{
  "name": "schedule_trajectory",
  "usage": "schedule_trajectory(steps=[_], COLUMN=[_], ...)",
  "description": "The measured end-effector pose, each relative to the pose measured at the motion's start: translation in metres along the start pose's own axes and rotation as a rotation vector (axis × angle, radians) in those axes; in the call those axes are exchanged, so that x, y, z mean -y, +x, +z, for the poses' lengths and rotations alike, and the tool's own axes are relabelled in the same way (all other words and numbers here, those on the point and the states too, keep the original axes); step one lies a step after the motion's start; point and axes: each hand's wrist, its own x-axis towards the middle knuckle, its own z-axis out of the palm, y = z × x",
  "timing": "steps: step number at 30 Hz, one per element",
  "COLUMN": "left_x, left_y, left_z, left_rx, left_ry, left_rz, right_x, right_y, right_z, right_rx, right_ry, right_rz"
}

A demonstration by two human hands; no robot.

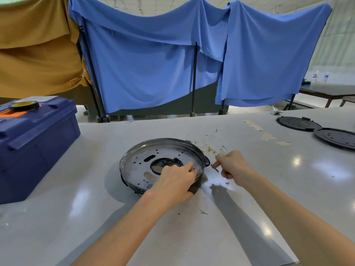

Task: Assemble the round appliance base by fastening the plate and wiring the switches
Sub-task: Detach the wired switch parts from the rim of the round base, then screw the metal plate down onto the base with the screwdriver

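Note:
The round appliance base (146, 162) lies on the white table, a shiny metal plate with several holes and a dark central opening set inside a black rim. My left hand (176, 184) grips the base's near right rim, fingers curled over the edge. Just right of the base, my right hand (233, 167) pinches a small dark part (214, 167), a screw or terminal, between its fingertips. Loose gold terminals and thin wires (211, 149) lie scattered on the table behind that hand.
A blue toolbox (36, 143) with a tape roll (24, 106) on its lid stands at the left. Two black round covers (296, 123) (338, 138) lie at the far right. Blue and tan cloths hang on frames behind the table.

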Motion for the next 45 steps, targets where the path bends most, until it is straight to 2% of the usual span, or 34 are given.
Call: schedule_trajectory(steps=[2, 4, 7, 11, 22, 25, 27, 32, 35, 38, 45], left_x=[0.001, 0.003, 0.007, 0.017, 0.029, 0.032, 0.033, 0.033, 0.036, 0.036, 0.034], left_y=[0.000, 0.001, 0.003, 0.005, 0.011, 0.012, 0.013, 0.020, 0.024, 0.025, 0.027], left_z=[0.001, 0.002, 0.002, 0.000, 0.000, 0.002, 0.001, 0.002, 0.003, 0.004, 0.009], left_rx=[0.029, 0.061, 0.098, 0.129, 0.065, 0.047, 0.043, -0.010, -0.025, -0.023, 0.000], left_ry=[-0.030, -0.100, -0.194, -0.290, -0.510, -0.509, -0.485, -0.500, -0.502, -0.469, -0.528], left_rz=[-0.010, -0.025, -0.046, -0.042, -0.056, -0.076, -0.082, -0.115, -0.127, -0.127, -0.114], right_x=[-0.006, -0.014, -0.027, -0.041, -0.047, -0.046, -0.036, 0.010, 0.030, 0.041, 0.046], right_y=[0.009, 0.015, 0.025, 0.035, 0.049, 0.049, 0.045, 0.021, 0.014, 0.012, 0.006], right_z=[-0.009, -0.019, -0.023, -0.019, -0.018, -0.020, -0.025, -0.042, -0.043, -0.041, -0.020], right_rx=[-0.285, -0.460, -0.399, -0.328, -0.355, -0.403, -0.384, -0.165, -0.053, 0.107, 0.329], right_ry=[-0.185, -0.405, -0.566, -0.655, -0.522, -0.407, -0.210, 0.285, 0.458, 0.735, 0.883], right_rz=[-0.143, -0.192, -0.162, -0.126, -0.092, -0.197, -0.293, -0.431, -0.427, -0.356, -0.414])
